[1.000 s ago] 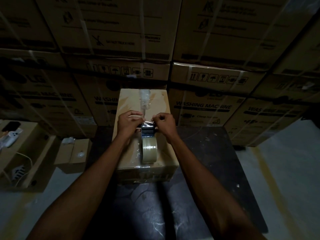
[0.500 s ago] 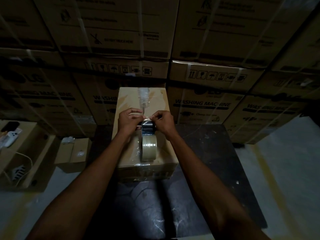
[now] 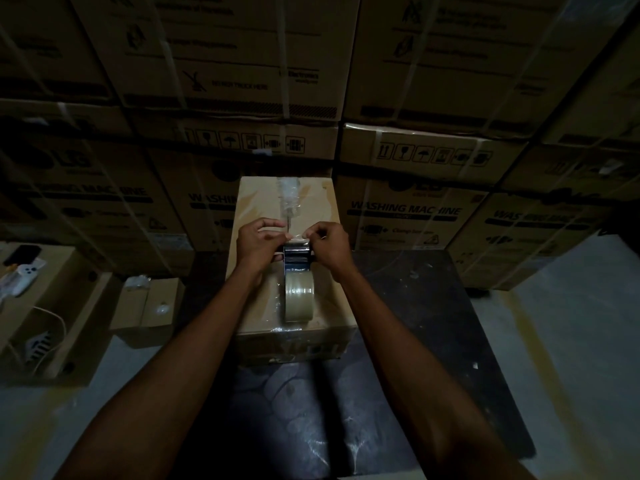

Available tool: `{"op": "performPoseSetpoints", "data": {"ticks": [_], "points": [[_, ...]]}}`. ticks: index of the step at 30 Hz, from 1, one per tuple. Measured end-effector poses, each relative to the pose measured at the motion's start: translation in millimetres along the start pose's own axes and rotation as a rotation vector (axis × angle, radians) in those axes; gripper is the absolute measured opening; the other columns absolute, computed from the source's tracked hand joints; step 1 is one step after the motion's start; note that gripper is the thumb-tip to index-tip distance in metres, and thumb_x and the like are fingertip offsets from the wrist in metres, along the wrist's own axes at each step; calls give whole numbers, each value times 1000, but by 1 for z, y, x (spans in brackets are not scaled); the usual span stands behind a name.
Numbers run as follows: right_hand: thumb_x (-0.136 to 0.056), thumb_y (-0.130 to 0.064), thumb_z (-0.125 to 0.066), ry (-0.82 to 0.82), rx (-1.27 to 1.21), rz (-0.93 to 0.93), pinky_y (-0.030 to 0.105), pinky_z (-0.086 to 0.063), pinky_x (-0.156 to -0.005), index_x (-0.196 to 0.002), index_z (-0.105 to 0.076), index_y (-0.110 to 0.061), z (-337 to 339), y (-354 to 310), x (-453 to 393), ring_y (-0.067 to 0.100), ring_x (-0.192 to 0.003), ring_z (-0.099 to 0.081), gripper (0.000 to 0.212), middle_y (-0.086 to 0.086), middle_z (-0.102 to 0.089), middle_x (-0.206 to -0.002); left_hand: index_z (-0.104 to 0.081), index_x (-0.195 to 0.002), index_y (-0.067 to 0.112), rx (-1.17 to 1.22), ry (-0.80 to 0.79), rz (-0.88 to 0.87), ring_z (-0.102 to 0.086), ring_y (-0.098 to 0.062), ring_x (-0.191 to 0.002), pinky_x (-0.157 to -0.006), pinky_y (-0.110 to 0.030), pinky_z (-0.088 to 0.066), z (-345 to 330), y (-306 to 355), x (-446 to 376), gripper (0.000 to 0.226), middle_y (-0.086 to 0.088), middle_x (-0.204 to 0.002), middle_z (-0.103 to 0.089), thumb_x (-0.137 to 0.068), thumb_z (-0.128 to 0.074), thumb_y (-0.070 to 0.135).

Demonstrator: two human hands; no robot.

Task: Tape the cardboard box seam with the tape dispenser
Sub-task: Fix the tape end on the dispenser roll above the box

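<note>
Head view, looking down along two forearms that reach out over a dark worktop [image 3: 433,341], scuffed and bare on the near side and on the right. Sitting square on it is the cardboard box [image 3: 263,306], long axis running away from the person, near edge facing us. On the box lid stands the tape dispenser [image 3: 298,271], its tan roll upright on the centre line and its dark metal head pointing away, right where the seam should run. That placement looks deliberate: lined up for a straight run along the lid.

Now the hands. The left hand [image 3: 258,242] and the right hand [image 3: 329,242] meet just past the dispenser's head, fingers curled in, each pinching a side of the clear tape end [image 3: 298,239] and holding it stretched flat across its width. My read is that they're keeping it from folding onto itself before pressing it down.

Beyond the fingers, the seam [image 3: 288,220] shows as a dark line, and a crinkled stretch of clear tape [image 3: 289,195] already lies toward the far edge. So the far portion looks covered, the middle open.

Room to move? Plenty on the lid's length, little on its width. The box's far edge backs close to a wall of stacked cartons [image 3: 415,209]. Left of the worktop, smaller boxes [image 3: 152,306] sit lower down, well apart.
</note>
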State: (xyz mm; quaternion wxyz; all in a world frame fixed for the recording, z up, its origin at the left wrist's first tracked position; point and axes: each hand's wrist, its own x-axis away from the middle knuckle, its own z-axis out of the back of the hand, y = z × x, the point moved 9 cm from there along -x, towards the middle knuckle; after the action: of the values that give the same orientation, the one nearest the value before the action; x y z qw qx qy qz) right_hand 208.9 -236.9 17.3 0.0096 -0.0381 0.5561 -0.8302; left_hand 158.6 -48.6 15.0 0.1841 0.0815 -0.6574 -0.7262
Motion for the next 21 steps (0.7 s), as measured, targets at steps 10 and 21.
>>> {"op": "performPoseSetpoints", "data": {"ticks": [10, 21], "points": [[-97, -4, -61, 2, 15, -24, 56, -64, -85, -86, -76, -8, 2, -3, 6, 26, -94, -73, 19, 1, -74, -88, -76, -99, 25, 9, -6, -9, -81, -22, -92, -69, -35, -67, 0, -1, 0, 21, -8, -97, -83, -90, -83, 8], [-94, 5, -56, -40, -170, -109, 43, -61, -81, -128, -68, -15, 13, 8, 49, 19, -84, -65, 41, 7, -66, -95, -76, -99, 28, 50, -46, 11, -82, -26, -94, -72, -41, -68, 2, -5, -2, 24, -11, -98, -83, -88, -85, 8]]}}
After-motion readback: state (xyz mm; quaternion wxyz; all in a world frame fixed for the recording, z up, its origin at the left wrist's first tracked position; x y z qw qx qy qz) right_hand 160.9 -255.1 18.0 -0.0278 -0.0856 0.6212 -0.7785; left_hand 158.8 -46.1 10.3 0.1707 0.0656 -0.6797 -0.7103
